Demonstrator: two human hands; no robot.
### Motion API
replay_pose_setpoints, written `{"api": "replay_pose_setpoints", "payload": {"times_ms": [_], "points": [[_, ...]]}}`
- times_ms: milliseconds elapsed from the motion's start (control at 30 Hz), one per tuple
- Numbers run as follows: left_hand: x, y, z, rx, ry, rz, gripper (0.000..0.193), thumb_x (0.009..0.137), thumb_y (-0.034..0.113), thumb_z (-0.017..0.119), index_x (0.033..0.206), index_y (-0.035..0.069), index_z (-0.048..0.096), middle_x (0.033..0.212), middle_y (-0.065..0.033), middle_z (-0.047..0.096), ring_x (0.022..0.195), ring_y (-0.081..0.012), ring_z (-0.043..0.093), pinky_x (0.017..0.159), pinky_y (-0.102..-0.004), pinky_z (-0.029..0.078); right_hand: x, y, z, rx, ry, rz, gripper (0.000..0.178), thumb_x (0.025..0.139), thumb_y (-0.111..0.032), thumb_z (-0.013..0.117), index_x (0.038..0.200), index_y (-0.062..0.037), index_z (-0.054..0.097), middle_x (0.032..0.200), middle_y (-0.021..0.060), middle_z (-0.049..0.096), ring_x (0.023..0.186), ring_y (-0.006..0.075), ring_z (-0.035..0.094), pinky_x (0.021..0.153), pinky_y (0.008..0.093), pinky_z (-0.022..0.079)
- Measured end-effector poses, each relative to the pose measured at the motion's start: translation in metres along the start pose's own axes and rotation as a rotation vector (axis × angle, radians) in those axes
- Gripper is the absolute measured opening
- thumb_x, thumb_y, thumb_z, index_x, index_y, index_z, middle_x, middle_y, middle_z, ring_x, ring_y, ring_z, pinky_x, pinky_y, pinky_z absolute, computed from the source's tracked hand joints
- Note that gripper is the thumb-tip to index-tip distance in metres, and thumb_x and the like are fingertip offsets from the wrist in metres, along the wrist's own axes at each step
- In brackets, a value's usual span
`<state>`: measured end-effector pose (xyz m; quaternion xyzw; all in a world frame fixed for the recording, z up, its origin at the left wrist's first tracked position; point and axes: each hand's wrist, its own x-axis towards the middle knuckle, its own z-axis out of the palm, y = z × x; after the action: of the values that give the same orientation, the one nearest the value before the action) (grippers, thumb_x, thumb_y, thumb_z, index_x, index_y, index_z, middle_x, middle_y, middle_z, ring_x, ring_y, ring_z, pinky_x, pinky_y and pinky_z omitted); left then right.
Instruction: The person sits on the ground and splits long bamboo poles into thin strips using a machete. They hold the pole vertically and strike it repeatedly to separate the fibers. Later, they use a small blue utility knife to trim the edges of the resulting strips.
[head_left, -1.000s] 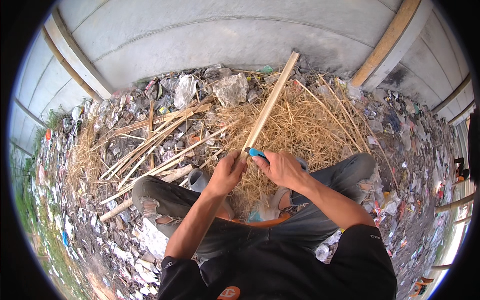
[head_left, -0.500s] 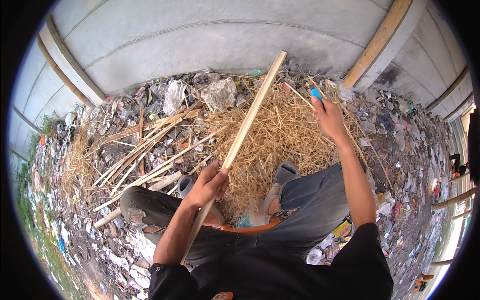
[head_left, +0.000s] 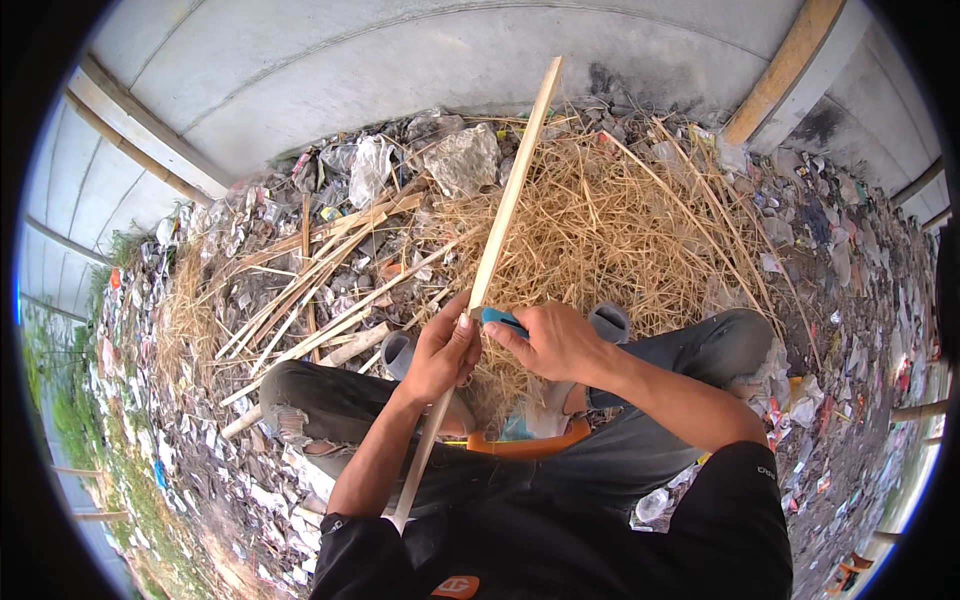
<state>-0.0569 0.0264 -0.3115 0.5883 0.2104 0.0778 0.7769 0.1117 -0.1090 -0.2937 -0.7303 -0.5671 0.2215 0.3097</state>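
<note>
both your hands meet on the bamboo strip above your lap.
your left hand is wrapped tight around the long bamboo strip, which slants up over the heap of dry shavings. your right hand is clenched on a blue-handled knife, touching the strip just beside your left thumb.
</note>
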Motion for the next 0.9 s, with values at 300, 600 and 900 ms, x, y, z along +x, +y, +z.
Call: {"api": "replay_pose_setpoints", "payload": {"times_ms": [300, 600, 900], "points": [[-0.016, -0.029, 0.007, -0.177, -0.058, -0.200, 0.048, 0.110, 0.033, 0.044, 0.151, 0.009, 0.042, 0.064, 0.0042, 0.034, 0.044, -0.0057, 0.030, 0.042, -0.0214, 0.029, 0.036, 0.080, -0.040, -0.079, 0.140, 0.335, 0.075, 0.105, -0.062, 0.036, 0.060, -0.0052, 0.058, 0.041, 0.0069, 0.045, 0.037, 0.0237, 0.050, 0.037, 0.0404, 0.039], [-0.009, -0.022, -0.003, -0.256, -0.056, -0.172, 0.047, 0.111, 0.033, 0.042, 0.151, 0.009, 0.042, 0.061, 0.0048, 0.033, 0.042, -0.0052, 0.029, 0.040, -0.0203, 0.027, -0.003, 0.025, 0.017, 0.024, 0.015, -0.031, 0.072, 0.101, -0.063, 0.046, 0.069, -0.0009, 0.062, 0.048, 0.0138, 0.053, 0.045, 0.0341, 0.055, 0.046, 0.0477, 0.043], [-0.048, -0.043, -0.006, 0.004, -0.125, -0.174, 0.050, 0.110, 0.025, 0.046, 0.156, 0.010, 0.037, 0.062, 0.0048, 0.032, 0.047, -0.0049, 0.030, 0.042, -0.0212, 0.029, 0.043, 0.142, -0.065, -0.139, 0.196, 0.451, 0.078, 0.104, -0.066, 0.033, 0.058, -0.0078, 0.057, 0.045, 0.0013, 0.043, 0.038, 0.0151, 0.043, 0.036, 0.0361, 0.035]]}}
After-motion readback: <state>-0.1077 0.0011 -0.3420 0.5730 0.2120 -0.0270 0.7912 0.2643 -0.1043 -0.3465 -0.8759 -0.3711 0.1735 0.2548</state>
